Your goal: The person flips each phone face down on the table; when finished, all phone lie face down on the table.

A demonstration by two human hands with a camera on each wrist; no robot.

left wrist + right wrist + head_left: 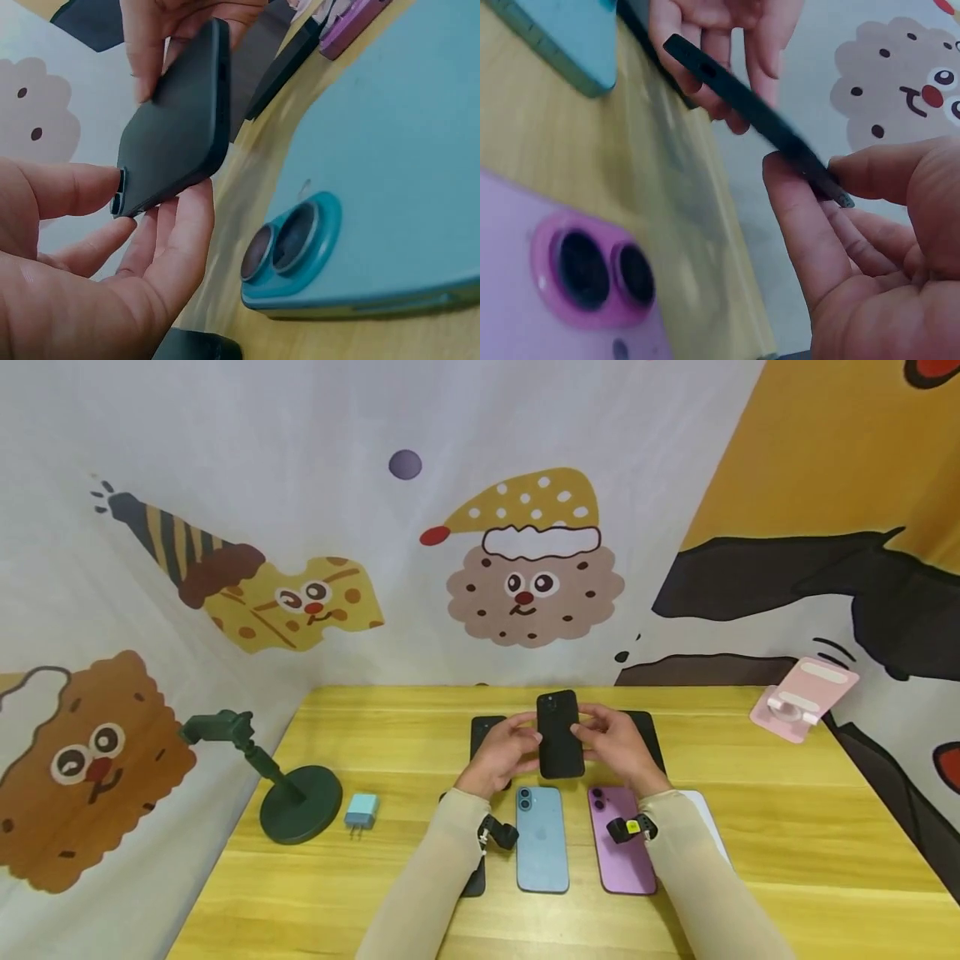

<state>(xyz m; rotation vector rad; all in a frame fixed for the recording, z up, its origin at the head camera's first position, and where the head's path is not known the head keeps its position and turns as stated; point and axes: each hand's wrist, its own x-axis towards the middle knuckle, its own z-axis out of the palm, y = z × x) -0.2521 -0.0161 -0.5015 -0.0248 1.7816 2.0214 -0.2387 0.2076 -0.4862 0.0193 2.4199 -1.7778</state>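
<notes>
Both hands hold a black phone [559, 735] above the table, its back and camera corner facing up. On its left edge, my left hand [502, 750] grips with the thumb near the camera bump and fingers beneath, as the left wrist view shows. My right hand [877, 247] pinches the opposite edge between thumb and fingers. Below the hands lie a light blue phone [543, 843] and a purple phone [626, 852], both back up. A dark phone [474, 881] lies partly hidden under the left forearm.
More dark phones lie behind the left hand and behind the right hand [647, 731]. A white device [705, 818] shows beside the right forearm. At the left stand a green lamp-like stand [300, 806] and a blue charger plug [362, 810]. A pink folding stand [802, 697] is back right.
</notes>
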